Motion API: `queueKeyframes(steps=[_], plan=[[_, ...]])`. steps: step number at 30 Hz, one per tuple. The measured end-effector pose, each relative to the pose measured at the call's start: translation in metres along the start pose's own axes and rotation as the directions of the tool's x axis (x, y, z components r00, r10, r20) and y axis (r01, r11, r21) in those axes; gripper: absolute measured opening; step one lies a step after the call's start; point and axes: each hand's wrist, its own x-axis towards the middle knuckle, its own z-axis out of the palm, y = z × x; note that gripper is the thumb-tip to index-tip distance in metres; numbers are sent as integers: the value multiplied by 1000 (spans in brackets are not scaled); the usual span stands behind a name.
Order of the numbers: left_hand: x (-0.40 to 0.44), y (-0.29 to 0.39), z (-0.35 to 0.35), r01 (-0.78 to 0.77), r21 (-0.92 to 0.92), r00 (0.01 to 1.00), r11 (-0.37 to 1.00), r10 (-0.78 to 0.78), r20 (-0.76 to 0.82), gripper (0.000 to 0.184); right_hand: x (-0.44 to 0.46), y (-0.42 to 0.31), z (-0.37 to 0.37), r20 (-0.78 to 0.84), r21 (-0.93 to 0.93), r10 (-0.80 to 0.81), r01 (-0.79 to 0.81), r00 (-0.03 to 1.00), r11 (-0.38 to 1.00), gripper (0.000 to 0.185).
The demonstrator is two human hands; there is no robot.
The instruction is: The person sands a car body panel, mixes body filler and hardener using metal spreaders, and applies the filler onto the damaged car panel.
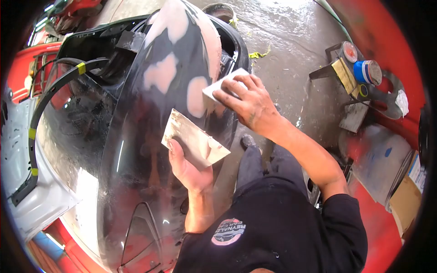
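My left hand (193, 173) grips a flat, cream-coloured filler board (186, 139) from below, its thumb over the near edge. Some smeared filler shows on the board's face. In my right hand (252, 102) is a pale, flat spreader (223, 84), pinched between thumb and fingers. It is at the edge of a pinkish filler patch (197, 98) on the dark car body (136, 127); whether it touches the surface I cannot tell. Another filler patch (161, 73) lies farther left, and larger pale areas (170, 20) cover the far end of the panel.
At right, a small stand (334, 54) carries a blue-banded can (368, 73) and a round red-and-white lid (350, 52). A curved black trim strip (34, 118) with yellow tape is at left. Wet concrete floor (291, 59) lies beside the car.
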Motion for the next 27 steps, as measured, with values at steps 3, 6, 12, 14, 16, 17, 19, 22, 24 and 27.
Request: queueKeyframes(steps=[3, 6, 12, 14, 16, 17, 19, 22, 24, 27], plan=[[2, -1, 3, 8, 3, 1000, 1000, -8, -8, 48, -18, 0, -11, 150, 394, 51, -107, 987, 913, 43], [7, -8, 4, -26, 26, 1000, 999, 26, -6, 49, -23, -6, -48, 102, 715, 183, -201, 978, 670, 45], [20, -20, 26, -63, 41, 998, 997, 62, 22, 49, -41, -12, -50, -13, 495, 48, -35, 999, 868, 39], [25, -13, 35, -106, 66, 994, 992, 106, 10, 46, -51, 6, -48, 17, 402, 104, -102, 994, 910, 40], [27, -3, 47, -166, 185, 986, 969, 162, 35, 46, -49, 18, -50, -36, 324, 128, -110, 991, 940, 37], [29, -1, 50, -190, 243, 982, 951, 183, 52, 46, -41, 20, -59, -50, 277, 56, -40, 997, 960, 36], [31, -5, 52, -179, 368, 984, 912, 165, 70, 51, -19, 20, -75, -76, 164, -83, 95, 994, 982, 35], [31, -12, 64, -158, 470, 987, 869, 125, 101, 55, 7, 10, -78, -24, 129, -248, 249, 968, 960, 30], [30, -16, 78, -172, 460, 985, 871, 151, 81, 55, 2, 8, -72, -7, 146, -246, 244, 969, 959, 30], [36, -19, 95, -142, 415, 989, 899, 150, 14, 56, -9, 11, -75, 51, 173, -228, 216, 972, 961, 32]])
